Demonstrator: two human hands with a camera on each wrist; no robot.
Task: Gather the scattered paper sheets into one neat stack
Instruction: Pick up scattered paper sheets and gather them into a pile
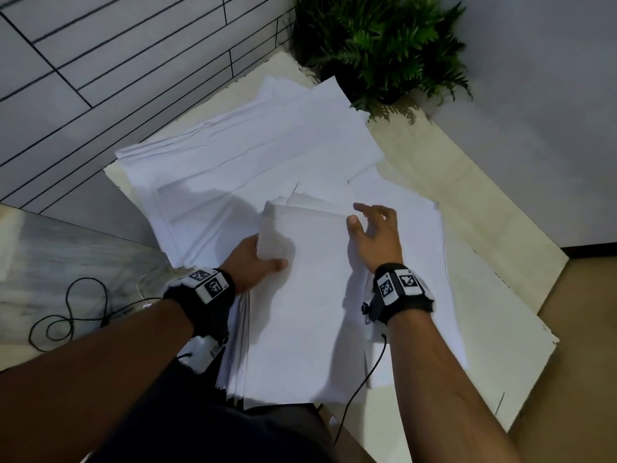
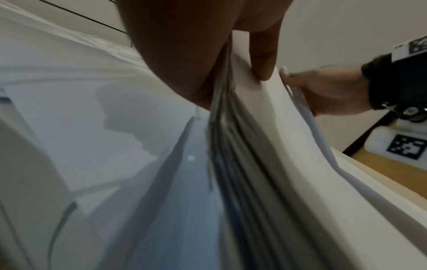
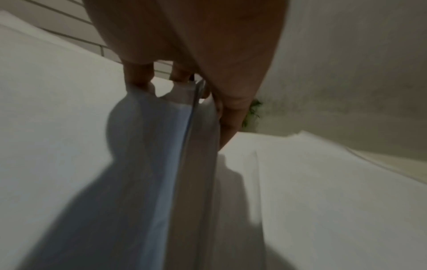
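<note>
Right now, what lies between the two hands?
In the head view, the gathered paper stack fills the stretch: the left hand grips its left edge and the right hand touches its right edge.

My head view is dim and bluish, with soft hand shadows on the paper sheets (image 1: 253,155) — its corners bend. Both wrist views are smeared with blur — the right worst — and stretched at the edges.
</note>
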